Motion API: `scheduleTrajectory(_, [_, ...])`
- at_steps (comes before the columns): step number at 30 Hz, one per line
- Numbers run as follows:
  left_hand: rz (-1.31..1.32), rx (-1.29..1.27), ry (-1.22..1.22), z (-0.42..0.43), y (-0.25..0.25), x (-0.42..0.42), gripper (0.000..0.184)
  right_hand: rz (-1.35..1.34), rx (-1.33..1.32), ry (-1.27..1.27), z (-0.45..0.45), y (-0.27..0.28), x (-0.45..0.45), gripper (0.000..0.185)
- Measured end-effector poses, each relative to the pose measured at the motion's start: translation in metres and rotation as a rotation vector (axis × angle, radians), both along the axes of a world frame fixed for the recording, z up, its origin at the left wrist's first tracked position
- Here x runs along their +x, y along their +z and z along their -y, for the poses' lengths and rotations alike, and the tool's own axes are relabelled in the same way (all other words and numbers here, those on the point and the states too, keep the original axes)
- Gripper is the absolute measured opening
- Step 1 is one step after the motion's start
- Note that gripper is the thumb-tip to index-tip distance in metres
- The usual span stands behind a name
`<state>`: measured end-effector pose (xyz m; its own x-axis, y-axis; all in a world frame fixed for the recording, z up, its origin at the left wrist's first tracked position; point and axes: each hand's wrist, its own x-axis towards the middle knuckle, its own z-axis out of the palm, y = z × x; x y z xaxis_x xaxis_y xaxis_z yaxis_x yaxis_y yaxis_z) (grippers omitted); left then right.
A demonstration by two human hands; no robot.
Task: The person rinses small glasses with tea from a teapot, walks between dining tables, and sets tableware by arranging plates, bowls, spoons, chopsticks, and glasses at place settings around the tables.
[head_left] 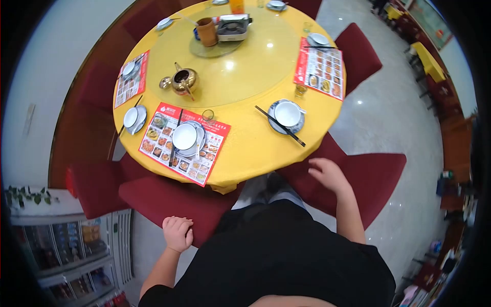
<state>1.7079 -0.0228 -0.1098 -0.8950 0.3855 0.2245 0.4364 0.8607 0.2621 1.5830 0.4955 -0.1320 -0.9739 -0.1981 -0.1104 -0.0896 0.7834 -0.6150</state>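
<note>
Left hand [178,234]: fingers close together and bent, thumb slightly apart, laid on the edge of the left chair [169,199]. Its palm and the undersides of its fingers were hidden; whether it gripped or merely rested could not be told. Right hand [330,174]: bare, fingers loosely spread, nothing held; it was over or against the right chair [376,171], contact not determinable. Both dark-red chairs stood at the near edge of the surface [245,153], their seats partly hidden by the yellow cloth and the wearer's body.

On the surface, nearer left: a white bowl [184,136] on plates, chopsticks [176,148] beside it, all on a printed menu sheet [212,169]. Nearer right: a second bowl [288,113] on a patterned plate, chopsticks [273,122] lying across the plate.

Farther in, a glass turntable [261,77] bore a gold teapot [183,84], open on top, its contents too dark to read. Beyond: a wooden container [206,33] and a portable stove [233,36]. An orange object [236,6] was cut off by the top edge.
</note>
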Motion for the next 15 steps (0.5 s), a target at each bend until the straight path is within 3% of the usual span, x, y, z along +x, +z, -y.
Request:
scheduleTrajectory(2, [0.030, -0.005, 0.058, -0.005, -0.002, -0.003, 0.015, 0.089, -0.096, -0.123, -0.007, 0.010, -0.067, 0.035])
scheduleTrajectory(5, [0.071, -0.050, 0.138, -0.014, 0.004, -0.008, 0.016, -0.199, -0.068, -0.028, -0.002, 0.008, -0.164, 0.032])
scheduleTrajectory(7, [0.100, -0.093, 0.180, -0.024, 0.011, -0.014, 0.016, -0.210, -0.043, 0.024, 0.007, 0.003, -0.233, 0.035])
scheduleTrajectory(12, [0.206, -0.179, 0.218, -0.031, 0.019, -0.027, 0.018, -0.076, 0.320, 0.130, 0.060, -0.042, -0.353, 0.051])
scheduleTrajectory(15, [0.238, -0.188, 0.222, -0.033, 0.028, -0.045, 0.020, -0.219, 0.390, 0.145, 0.068, -0.078, -0.395, 0.059])
